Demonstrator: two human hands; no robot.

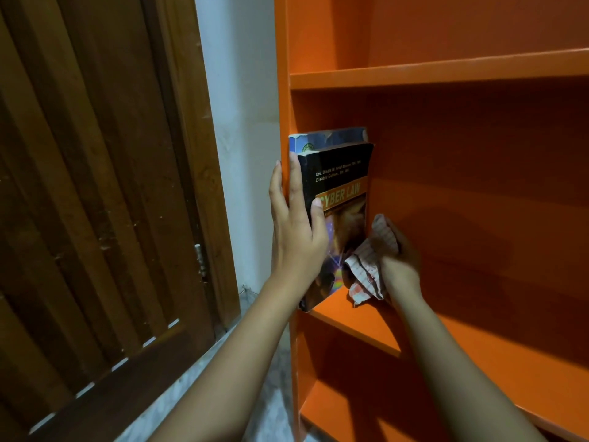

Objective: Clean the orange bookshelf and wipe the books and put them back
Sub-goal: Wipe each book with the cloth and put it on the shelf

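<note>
Two books (341, 193) upright, left hand (296, 237) touching, one cloth (366, 266) in right hand (398, 260)

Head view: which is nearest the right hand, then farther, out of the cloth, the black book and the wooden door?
1. cloth, held in the right hand
2. black book, just left on the shelf
3. wooden door, far left past the wall

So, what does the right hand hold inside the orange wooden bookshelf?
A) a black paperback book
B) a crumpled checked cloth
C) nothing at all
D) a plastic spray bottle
B: the right hand grips a crumpled checked cloth just right of the black paperback book, which the left hand presses on.
</note>
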